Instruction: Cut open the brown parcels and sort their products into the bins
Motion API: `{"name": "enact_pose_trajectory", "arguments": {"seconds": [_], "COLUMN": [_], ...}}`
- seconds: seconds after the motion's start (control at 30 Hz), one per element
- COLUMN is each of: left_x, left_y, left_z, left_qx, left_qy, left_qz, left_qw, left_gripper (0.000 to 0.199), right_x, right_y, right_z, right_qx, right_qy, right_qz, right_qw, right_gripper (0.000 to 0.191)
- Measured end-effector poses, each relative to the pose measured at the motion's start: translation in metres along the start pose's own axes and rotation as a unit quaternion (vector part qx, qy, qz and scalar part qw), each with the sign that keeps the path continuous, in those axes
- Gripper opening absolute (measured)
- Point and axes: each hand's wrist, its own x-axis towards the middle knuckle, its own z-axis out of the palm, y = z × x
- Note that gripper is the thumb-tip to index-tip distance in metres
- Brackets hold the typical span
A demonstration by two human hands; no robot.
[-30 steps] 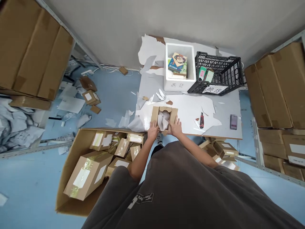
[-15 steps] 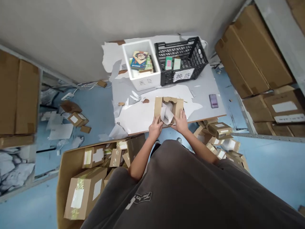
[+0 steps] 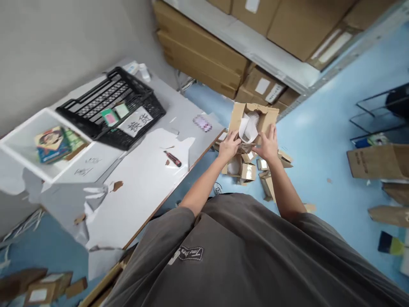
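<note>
An opened cardboard box (image 3: 266,120) is held up in front of me, past the table's right edge. White paper (image 3: 249,127) lies crumpled inside it. My left hand (image 3: 230,146) grips the box's near left side. On the right side my right hand (image 3: 268,143) is closed around the cardboard, thumb toward the near edge. Beneath the box, several opened cartons (image 3: 247,171) lie on the floor. A red and black box cutter (image 3: 172,158) rests on the white-covered table (image 3: 140,179), left of my hands.
On the table stand a black plastic crate (image 3: 143,108) and a white bin (image 3: 53,177) with books inside. A blurred phone (image 3: 202,123) lies near the table's right corner. Shelving (image 3: 255,51) with large cartons rises ahead. More boxes (image 3: 377,162) stand at the far right.
The view has turned right. Both hands have carried the box from above the table to beyond its right edge, over the floor cartons. The box cutter is now visible on the table.
</note>
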Motion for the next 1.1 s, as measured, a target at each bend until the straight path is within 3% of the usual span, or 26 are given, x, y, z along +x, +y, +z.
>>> {"name": "enact_pose_trajectory", "arguments": {"seconds": [0.13, 0.23, 0.33, 0.43, 0.53, 0.63, 0.8, 0.93, 1.1], "left_x": [0.049, 0.058, 0.049, 0.030, 0.000, -0.047, -0.176, -0.306, -0.474], "left_y": [0.047, 0.058, 0.046, 0.019, -0.017, -0.052, -0.088, -0.080, -0.032], "left_z": [0.056, 0.075, 0.066, 0.038, 0.002, -0.034, -0.095, -0.131, -0.142], "left_qx": [-0.018, -0.029, -0.023, 0.004, 0.033, 0.056, 0.096, 0.112, 0.121], "left_qy": [-0.047, -0.082, -0.072, -0.039, -0.018, 0.015, 0.117, 0.214, 0.328], "left_qz": [0.063, 0.079, 0.070, 0.010, -0.076, -0.176, -0.347, -0.472, -0.603], "left_qw": [0.997, 0.993, 0.995, 0.999, 0.996, 0.983, 0.926, 0.848, 0.717], "left_gripper": [0.018, 0.029, 0.044, 0.050, 0.059, 0.068, 0.075, 0.072, 0.069], "right_x": [-0.026, -0.042, -0.042, -0.018, 0.024, 0.069, 0.112, 0.087, -0.023], "right_y": [0.088, 0.131, 0.143, 0.123, 0.077, 0.014, -0.125, -0.257, -0.412], "right_z": [-0.010, -0.009, -0.002, 0.010, 0.025, 0.043, 0.074, 0.086, 0.085], "right_qx": [0.010, 0.038, 0.064, 0.085, 0.105, 0.124, 0.169, 0.218, 0.246], "right_qy": [-0.008, -0.029, -0.023, -0.021, -0.024, -0.022, -0.032, -0.061, -0.123], "right_qz": [0.085, 0.123, 0.128, 0.084, -0.006, -0.105, -0.273, -0.404, -0.554], "right_qw": [0.996, 0.991, 0.989, 0.993, 0.994, 0.986, 0.946, 0.886, 0.786], "right_gripper": [0.083, 0.094, 0.092, 0.086, 0.083, 0.080, 0.080, 0.079, 0.076]}}
